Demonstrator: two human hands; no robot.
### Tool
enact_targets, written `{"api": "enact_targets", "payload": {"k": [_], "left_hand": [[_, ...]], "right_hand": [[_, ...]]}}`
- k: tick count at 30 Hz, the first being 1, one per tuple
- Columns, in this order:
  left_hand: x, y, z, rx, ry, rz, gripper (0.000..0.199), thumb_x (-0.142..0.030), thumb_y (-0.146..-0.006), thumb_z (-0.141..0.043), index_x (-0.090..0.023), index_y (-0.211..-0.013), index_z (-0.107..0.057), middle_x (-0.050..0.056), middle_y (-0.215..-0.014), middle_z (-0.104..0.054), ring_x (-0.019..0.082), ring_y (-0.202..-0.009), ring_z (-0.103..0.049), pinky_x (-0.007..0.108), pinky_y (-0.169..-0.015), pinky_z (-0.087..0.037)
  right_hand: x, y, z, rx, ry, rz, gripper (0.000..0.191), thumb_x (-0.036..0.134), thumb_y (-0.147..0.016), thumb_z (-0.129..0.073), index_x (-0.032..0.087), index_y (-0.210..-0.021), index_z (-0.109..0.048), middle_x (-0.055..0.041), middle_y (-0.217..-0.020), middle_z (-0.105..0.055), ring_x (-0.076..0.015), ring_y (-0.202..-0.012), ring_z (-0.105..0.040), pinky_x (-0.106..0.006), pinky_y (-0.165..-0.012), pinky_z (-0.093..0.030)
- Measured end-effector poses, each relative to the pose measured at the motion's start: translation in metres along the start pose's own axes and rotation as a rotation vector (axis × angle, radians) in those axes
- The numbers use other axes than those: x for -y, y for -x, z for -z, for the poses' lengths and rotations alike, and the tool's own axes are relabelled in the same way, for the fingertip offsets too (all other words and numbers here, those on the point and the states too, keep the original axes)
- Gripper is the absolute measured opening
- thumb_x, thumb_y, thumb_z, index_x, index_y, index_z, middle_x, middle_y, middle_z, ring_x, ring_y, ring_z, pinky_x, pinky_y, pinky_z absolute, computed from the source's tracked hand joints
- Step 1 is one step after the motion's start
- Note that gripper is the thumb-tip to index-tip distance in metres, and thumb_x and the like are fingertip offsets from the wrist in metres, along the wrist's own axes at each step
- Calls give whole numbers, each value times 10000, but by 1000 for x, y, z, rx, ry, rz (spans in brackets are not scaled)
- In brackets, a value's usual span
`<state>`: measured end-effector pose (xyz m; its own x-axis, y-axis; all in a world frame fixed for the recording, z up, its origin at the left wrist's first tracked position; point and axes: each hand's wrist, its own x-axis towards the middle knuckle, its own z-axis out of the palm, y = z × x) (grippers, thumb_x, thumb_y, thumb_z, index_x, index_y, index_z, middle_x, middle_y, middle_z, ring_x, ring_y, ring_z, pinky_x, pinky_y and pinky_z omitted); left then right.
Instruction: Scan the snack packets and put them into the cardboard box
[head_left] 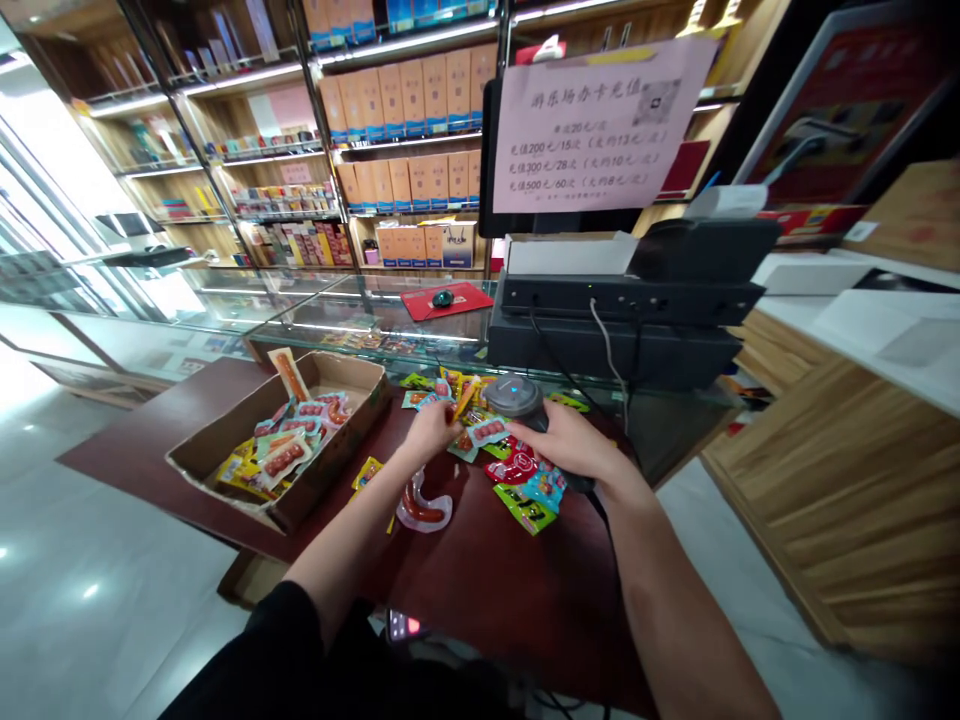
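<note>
the right hand (574, 440) gripped the scanner (514, 396) low, leaving its head free (the left hand (433, 430) pinched a yellow packet (466, 399)).

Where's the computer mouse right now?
In the head view, the mouse sits on the red mat on the glass counter, left of the pink sign.

A dark mouse (442, 299) sits on a red mat (474, 296) atop the glass counter (319, 312)
</note>
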<state>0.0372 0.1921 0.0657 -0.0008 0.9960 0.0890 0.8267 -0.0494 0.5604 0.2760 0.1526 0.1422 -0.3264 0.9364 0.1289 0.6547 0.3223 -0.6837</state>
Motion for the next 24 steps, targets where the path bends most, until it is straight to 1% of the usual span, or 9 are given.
{"api": "enact_targets", "payload": {"k": [3,5,7,9,11,13,15,20,24], "left_hand": [[25,6,18,-46,429,103,267,-198,-775,-752,-156,-1030,-681,73,-832,-739,227,-771,-715,335,-746,-562],[42,11,32,-32,794,196,303,-215,-780,-779,-152,-1051,-659,71,-828,-747,218,-727,-725,338,-691,-588],[56,20,47,-34,1089,263,304,-205,-754,-820,-128,-999,-658,98,-866,-762,226,-744,-742,351,-686,-615],[66,31,63,-80,1269,306,289,-174,-726,-850,-96,-942,-675,131,-912,-771,230,-773,-753,355,-705,-634],[73,45,77,-139,1379,343,235,-144,-739,-843,-70,-906,-695,148,-928,-772,221,-791,-758,341,-731,-644],[78,61,88,-193,1459,372,183,-118,-760,-824,-58,-887,-707,148,-922,-773,211,-808,-761,323,-762,-648],[81,76,94,-245,1515,380,158,-95,-763,-817,-53,-867,-706,141,-898,-773,206,-822,-763,317,-800,-646],[88,100,93,-451,1557,308,287,-55,-680,-863,-86,-908,-692,107,-903,-779,209,-834,-767,339,-839,-641],[90,107,91,-500,1561,311,305,-63,-652,-878,-67,-905,-710,108,-909,-785,202,-801,-765,328,-828,-641]], "right_hand": [[3,-2,-10,42,7,31,430,464,-875,-673,184,-1200,-692,-139,-1183,-757,-344,-1123,-691,-451,-934,-532],[7,-3,-18,74,2,58,427,477,-875,-674,192,-1192,-691,-128,-1174,-762,-340,-1120,-696,-446,-938,-531],[14,-1,-26,128,-9,47,382,486,-884,-660,190,-1124,-696,-113,-1022,-791,-323,-979,-740,-421,-843,-560],[24,2,-35,198,-32,5,347,488,-901,-637,186,-1068,-676,-72,-781,-770,-277,-730,-749,-376,-686,-565],[33,5,-44,259,-62,-25,304,468,-908,-633,193,-1038,-646,-13,-603,-693,-227,-537,-692,-329,-554,-525],[40,9,-53,282,-93,-20,260,430,-896,-659,205,-1018,-615,20,-549,-648,-202,-471,-660,-299,-493,-494],[45,12,-60,304,-127,-13,246,405,-889,-673,211,-1009,-582,30,-546,-637,-194,-456,-654,-286,-468,-484],[50,18,-70,366,-185,22,265,414,-900,-665,211,-1047,-576,34,-556,-639,-184,-449,-650,-283,-470,-487],[55,21,-70,359,-161,38,288,413,-906,-655,203,-1095,-603,27,-563,-651,-189,-451,-649,-290,-475,-487]]}}
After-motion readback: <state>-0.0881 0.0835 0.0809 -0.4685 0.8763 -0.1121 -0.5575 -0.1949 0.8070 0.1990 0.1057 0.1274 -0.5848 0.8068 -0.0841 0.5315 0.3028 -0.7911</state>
